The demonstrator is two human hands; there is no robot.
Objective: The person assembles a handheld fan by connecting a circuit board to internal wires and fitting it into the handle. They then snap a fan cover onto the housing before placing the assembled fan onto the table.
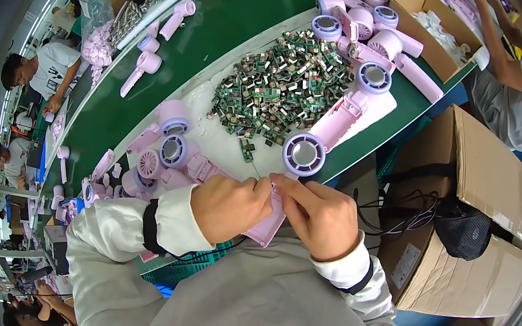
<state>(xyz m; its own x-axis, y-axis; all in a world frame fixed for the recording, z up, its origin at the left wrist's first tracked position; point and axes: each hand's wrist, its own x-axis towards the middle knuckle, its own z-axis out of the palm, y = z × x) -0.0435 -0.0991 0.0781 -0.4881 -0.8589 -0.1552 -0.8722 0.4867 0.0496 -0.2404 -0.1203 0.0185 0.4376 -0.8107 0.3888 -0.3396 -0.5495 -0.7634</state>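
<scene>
Between my hands is a pink handheld fan housing; its round lilac head [303, 155] has a silver center and points away from me, and its open handle shell [267, 224] slants toward my body. My left hand [232, 205] is closed over the handle's left side. From the right, my right hand [323, 219] is closed at the handle's upper end, just below the head. The fingertips of both hands nearly meet there, and whatever small part lies between them is hidden. Just ahead lies a large heap of small green circuit boards [285, 80] on a white sheet [202, 130].
More pink fan housings [174, 149] crowd the left, and others [374, 79] lie at the far right. Cardboard boxes [501, 194] with a black bag and cables [412, 213] stand right. A green conveyor [227, 20] runs beyond the sheet. Several people work around it.
</scene>
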